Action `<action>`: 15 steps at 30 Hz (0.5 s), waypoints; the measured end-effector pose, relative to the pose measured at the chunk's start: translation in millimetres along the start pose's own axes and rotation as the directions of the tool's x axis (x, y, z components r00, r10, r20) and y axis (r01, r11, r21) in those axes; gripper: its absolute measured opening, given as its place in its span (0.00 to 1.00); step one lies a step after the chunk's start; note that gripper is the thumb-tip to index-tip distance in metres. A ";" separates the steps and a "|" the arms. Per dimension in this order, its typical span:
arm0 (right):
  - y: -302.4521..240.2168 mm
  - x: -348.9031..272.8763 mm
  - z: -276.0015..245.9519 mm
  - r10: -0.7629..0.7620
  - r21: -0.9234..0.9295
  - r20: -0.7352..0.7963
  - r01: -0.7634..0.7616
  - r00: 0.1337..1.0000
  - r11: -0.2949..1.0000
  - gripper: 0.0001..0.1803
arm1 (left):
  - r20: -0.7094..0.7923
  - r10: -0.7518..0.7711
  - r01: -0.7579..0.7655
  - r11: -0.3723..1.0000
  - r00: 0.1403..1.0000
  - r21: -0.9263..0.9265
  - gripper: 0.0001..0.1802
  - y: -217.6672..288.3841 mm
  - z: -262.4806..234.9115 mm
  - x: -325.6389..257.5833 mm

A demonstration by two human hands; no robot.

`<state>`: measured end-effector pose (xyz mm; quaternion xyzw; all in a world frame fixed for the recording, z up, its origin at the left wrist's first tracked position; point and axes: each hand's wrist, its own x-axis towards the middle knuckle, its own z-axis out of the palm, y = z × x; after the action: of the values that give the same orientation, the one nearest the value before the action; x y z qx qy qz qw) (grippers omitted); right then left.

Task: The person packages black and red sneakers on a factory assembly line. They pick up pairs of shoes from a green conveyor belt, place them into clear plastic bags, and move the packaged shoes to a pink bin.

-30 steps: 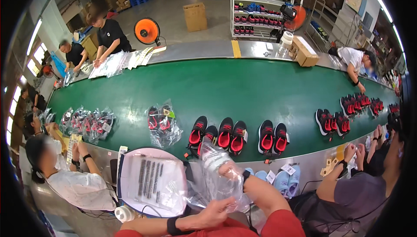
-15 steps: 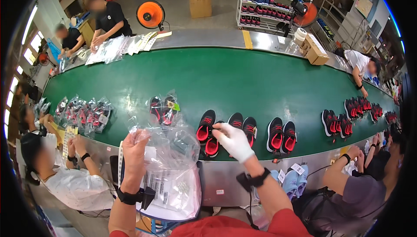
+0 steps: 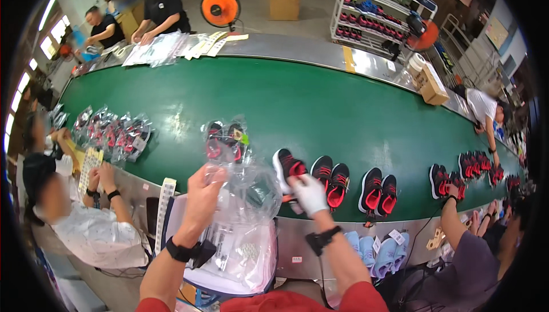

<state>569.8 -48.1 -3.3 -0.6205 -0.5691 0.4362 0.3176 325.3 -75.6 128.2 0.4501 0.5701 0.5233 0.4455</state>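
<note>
My left hand (image 3: 203, 192) is closed on the edge of a clear plastic bag (image 3: 251, 195), which hangs beside it over the belt's near edge. In a white glove, my right hand (image 3: 310, 195) grips a black sneaker (image 3: 284, 166) with red lining at its heel opening. The other shoe of that pair is mostly hidden by the hand. Just right of the glove stands another pair of black and red sneakers (image 3: 330, 176), with a further pair (image 3: 377, 192) beyond. Past the bag lies a pair of sneakers in clear plastic (image 3: 225, 138), bearing a green tag.
A green conveyor belt (image 3: 274, 100) curves across. Bagged shoes (image 3: 114, 135) lie left, more sneakers (image 3: 477, 163) right. A stack of clear bags (image 3: 240, 260) sits before me; light-blue shoes (image 3: 383, 255) are below the belt edge. Co-workers sit on both sides; a carton (image 3: 430, 83) stands far right.
My right hand has come down onto the sneaker and gripped it. My left hand keeps the bag. At right, a co-worker's hand has reached onto a pair of sneakers. The view has shifted.
</note>
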 end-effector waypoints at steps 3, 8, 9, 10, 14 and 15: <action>-78.9 -32.0 -90.5 0.054 0.535 0.162 -0.134 0.985 0.834 0.17 | 0.020 0.013 -0.011 0.998 1.000 -0.054 0.10 -5.6 16.7 7.0; -112.7 -88.5 -166.3 -0.352 0.910 0.050 0.102 0.935 0.401 0.45 | 0.139 -0.012 0.022 0.998 0.990 -0.067 0.09 4.0 63.5 17.4; -124.0 -109.1 -163.1 -0.303 0.796 -0.081 0.245 0.949 0.554 0.36 | 0.137 0.004 0.010 0.995 0.991 -0.104 0.08 15.7 73.3 14.9; -128.0 -107.2 -172.4 -0.228 0.472 0.183 0.118 0.956 0.874 0.30 | 0.132 0.020 -0.001 0.990 0.991 -0.141 0.08 31.4 81.9 11.1; -92.6 -118.0 -144.3 -0.286 -0.182 0.335 0.360 0.898 0.915 0.18 | 0.358 0.280 -0.360 0.916 0.891 0.179 0.07 29.4 126.1 -30.6; -86.5 -118.2 -135.0 -0.472 -0.414 0.333 0.577 0.816 0.704 0.16 | 0.439 0.315 -0.440 0.871 0.841 0.217 0.08 26.3 146.2 -49.6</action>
<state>658.0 -137.6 151.4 -0.4440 -0.8439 0.2262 0.1989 479.5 -94.3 148.1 0.7136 0.4434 0.4055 0.3602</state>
